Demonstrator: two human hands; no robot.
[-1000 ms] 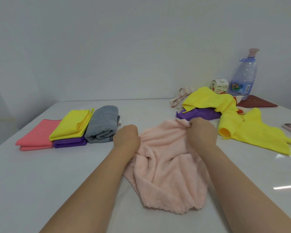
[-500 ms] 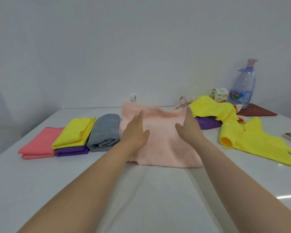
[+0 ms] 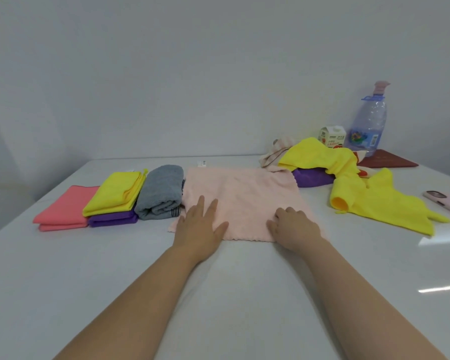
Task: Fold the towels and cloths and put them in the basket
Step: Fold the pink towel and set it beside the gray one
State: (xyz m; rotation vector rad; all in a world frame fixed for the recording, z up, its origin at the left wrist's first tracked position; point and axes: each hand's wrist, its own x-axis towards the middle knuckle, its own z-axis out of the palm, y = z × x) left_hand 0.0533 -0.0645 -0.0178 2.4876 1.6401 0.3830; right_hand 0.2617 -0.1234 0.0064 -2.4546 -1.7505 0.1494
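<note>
The pink towel (image 3: pixel 242 201) lies spread flat on the surface (image 3: pixel 63 281) under both my hands, reaching away from my fingertips. My left hand (image 3: pixel 199 224) lies flat on its near left part, fingers spread and pressing down. My right hand (image 3: pixel 294 227) sits on the near right corner with the fingers bent; I cannot tell whether they pinch the hem or only rest on it.

The towel looks close to square, perhaps a little longer from my left hand to my right. Its scalloped hem faces me and a small label shows at the far edge.

The risks, I think, are at its sides. Beyond my left hand it touches the folded grey towel (image 3: pixel 161 196), so a careless lift could pull that one open or nudge the yellow cloth (image 3: pixel 115 193) stacked just past it. Beyond my right hand the far corner is rumpled against the loose purple cloth (image 3: pixel 312 178), so it could drag that along or fold in crooked. The pile is soft, so the halves may slip out of line unless I keep one hand pressing. No basket is in view.
</note>
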